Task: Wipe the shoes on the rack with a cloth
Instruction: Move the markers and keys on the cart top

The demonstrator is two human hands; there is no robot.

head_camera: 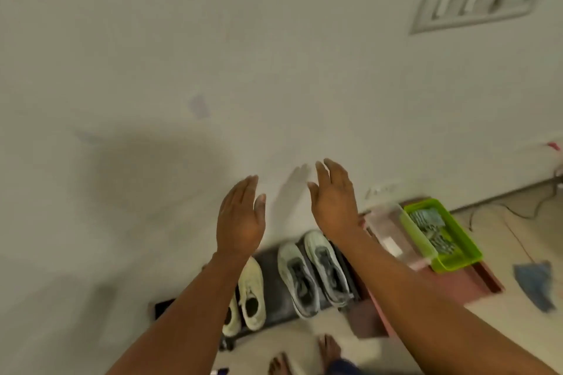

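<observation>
Two bare hands are raised in front of a pale wall, both empty with fingers straight and relaxed: the left hand (239,222) shows its back, and the right hand (333,201) is turned edge-on, palm facing left, a gap between the two. Below the forearms a dark shoe rack (274,289) stands against the wall on the floor. On its top, a cream pair of shoes (251,292) sits at the left, partly hidden by the left forearm, and a grey and white pair of shoes (313,274) sits just to the right, toes toward the wall. Right of the rack lies a pinkish surface (457,283) carrying a clear plastic box (393,234) and, touching it, a green tray (457,262) with grey folded pieces inside. A blue cloth (536,285) lies crumpled on the floor well to the right of the shoes. Bare feet (329,350) show at the bottom edge.
</observation>
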